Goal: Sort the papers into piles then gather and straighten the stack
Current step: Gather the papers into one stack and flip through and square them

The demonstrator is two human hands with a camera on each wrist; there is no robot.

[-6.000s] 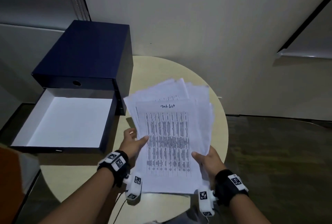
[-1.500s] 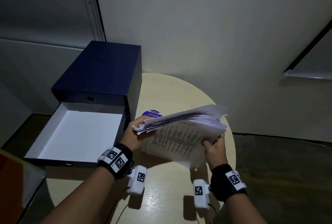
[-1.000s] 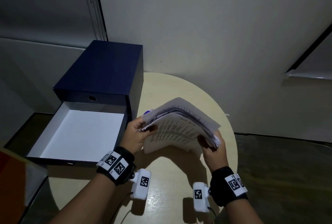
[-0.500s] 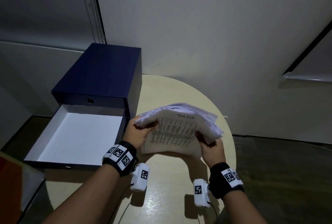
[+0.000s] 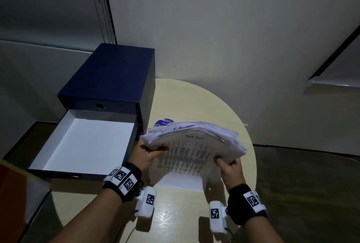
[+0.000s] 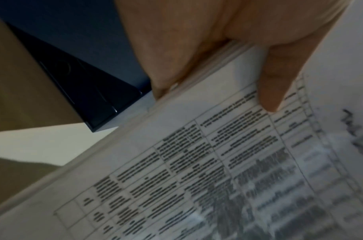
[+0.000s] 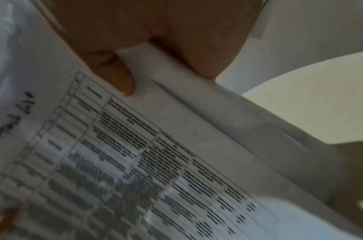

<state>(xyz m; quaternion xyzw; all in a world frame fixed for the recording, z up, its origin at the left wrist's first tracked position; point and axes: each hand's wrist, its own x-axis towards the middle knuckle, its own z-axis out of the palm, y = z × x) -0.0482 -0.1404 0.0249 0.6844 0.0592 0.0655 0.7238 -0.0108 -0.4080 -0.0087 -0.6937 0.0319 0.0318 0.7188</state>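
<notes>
A thick stack of white papers [image 5: 187,149] stands tilted on its lower edge on the round beige table [image 5: 194,98]. Its front sheet carries a printed table under a handwritten title. My left hand [image 5: 150,155] grips the stack's left edge, thumb on the front sheet. My right hand [image 5: 228,164] grips the right edge the same way. In the left wrist view the thumb [image 6: 279,81] presses on the printed sheet [image 6: 196,162] with the other fingers behind. The right wrist view shows the thumb [image 7: 118,76] on the sheet [image 7: 155,162], fingers wrapped behind the edge.
A dark blue drawer box [image 5: 109,79] stands on the table's left, its white-lined drawer [image 5: 83,143] pulled out toward me. A small blue round sticker or disc [image 5: 162,122] lies behind the papers. A wall stands close behind; dark floor [image 5: 307,184] lies to the right.
The fanned papers, held flat six seconds ago, were turned and gathered between both hands. Over the last second the stack came more upright and its lower edge came down onto the table.
</notes>
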